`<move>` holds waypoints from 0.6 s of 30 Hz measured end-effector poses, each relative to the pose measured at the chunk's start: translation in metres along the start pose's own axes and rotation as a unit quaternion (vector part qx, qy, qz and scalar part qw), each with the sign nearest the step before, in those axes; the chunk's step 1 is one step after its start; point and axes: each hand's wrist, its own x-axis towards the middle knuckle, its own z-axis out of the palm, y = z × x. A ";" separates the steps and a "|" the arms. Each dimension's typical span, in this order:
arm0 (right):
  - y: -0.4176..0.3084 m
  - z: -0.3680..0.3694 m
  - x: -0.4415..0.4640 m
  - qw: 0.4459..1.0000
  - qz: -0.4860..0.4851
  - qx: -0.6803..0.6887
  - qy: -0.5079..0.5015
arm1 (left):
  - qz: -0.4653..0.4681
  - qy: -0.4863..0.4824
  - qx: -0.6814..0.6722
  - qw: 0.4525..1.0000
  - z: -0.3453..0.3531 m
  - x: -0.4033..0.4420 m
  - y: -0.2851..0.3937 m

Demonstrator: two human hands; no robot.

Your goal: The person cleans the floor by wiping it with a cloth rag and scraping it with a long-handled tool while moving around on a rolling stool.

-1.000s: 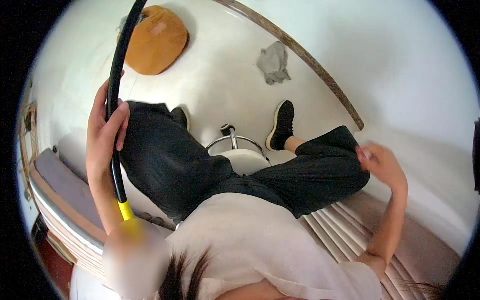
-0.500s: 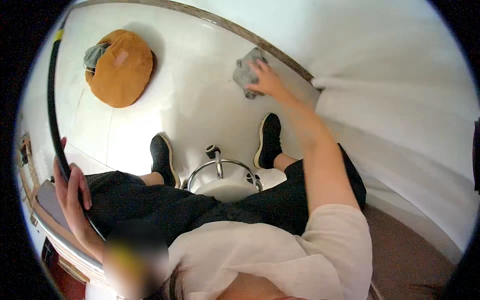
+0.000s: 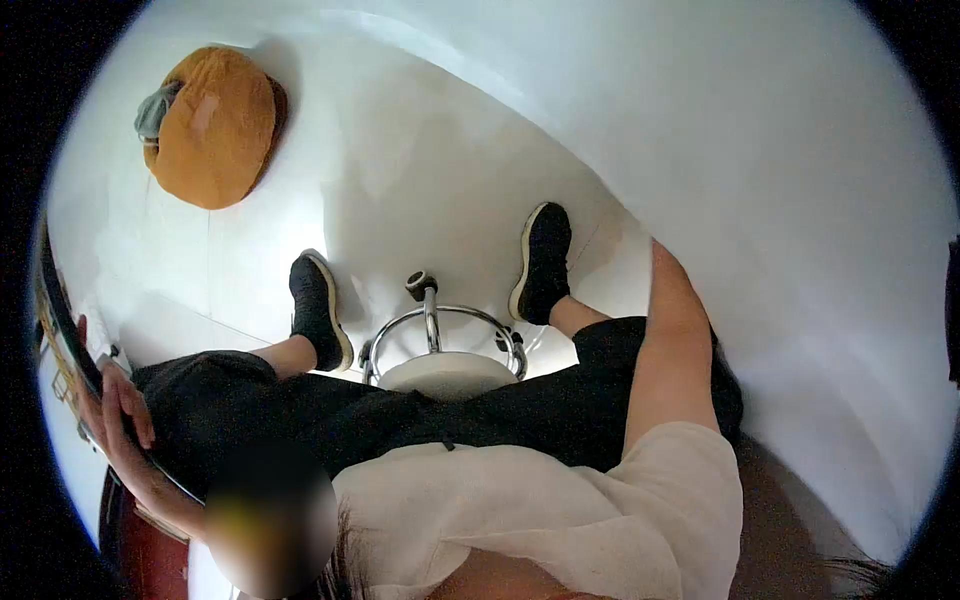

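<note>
At the lower left, my left hand (image 3: 120, 412) is closed round a long black curved tube (image 3: 66, 318), which runs up along the left edge of the view. The tube's lower part passes toward a blurred round patch. My right forearm (image 3: 672, 335) reaches up and forward on the right, and its far end disappears behind a large white sheet-like surface (image 3: 780, 230). That surface hides my right hand. The grey cloth cannot be seen now.
A brown round cushion-like item (image 3: 215, 130) with a grey item (image 3: 156, 112) at its side lies on the pale floor (image 3: 420, 180). Between my black shoes (image 3: 545, 262) is a stool with a chrome ring (image 3: 432, 318) and white seat (image 3: 447, 374).
My right hand went from my knee to the grey cloth, then out of sight. The white surface now covers the cloth and brown strip. My left hand moved left and down with the tube.
</note>
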 end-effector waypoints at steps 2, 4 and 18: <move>0.027 0.002 -0.007 1.000 -0.009 -0.010 0.023 | 0.070 -0.086 -0.039 0.993 -0.029 0.034 -0.041; 0.057 -0.003 -0.013 0.999 -0.006 -0.016 0.052 | 0.098 -0.075 -0.009 0.992 -0.040 0.040 -0.056; -0.002 -0.036 0.107 0.974 -0.024 0.200 0.102 | -0.076 0.208 -0.108 0.969 0.027 0.006 0.018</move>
